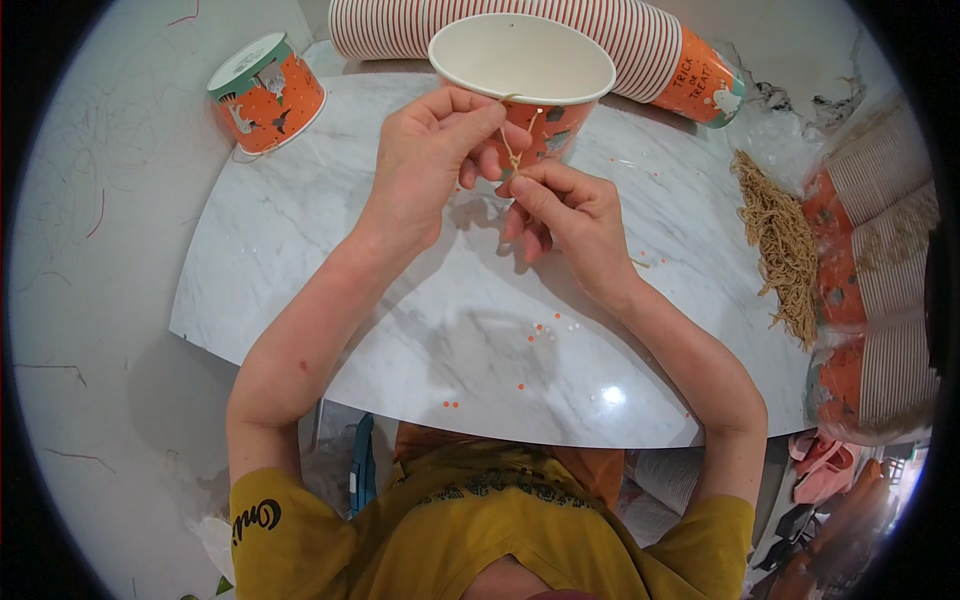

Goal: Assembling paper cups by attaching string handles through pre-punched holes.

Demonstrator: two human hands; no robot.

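Observation:
An open paper cup (566, 124), white inside with an orange printed wall, stands tilted in front of my hands. Small holes show near its rim. A thin tan cord (515, 158) hangs at the cup's near side, looped and crossed into what looks like a knot. My left hand (425, 150) is closed in a pinch on the cord just below the rim. Lower and to the right, my right hand (578, 208) pinches the cord near the crossing. Fingers partly hide the cord's ends and the lower cup wall.
An upside-down orange cup (275, 105) sits at the far left of the marble-patterned table (290, 250). A long row of nested cups (640, 55) lies behind. Tan cords (778, 240) are heaped at right, beside bagged cup stacks (885, 250). Small punched paper dots (540, 328) are scattered about.

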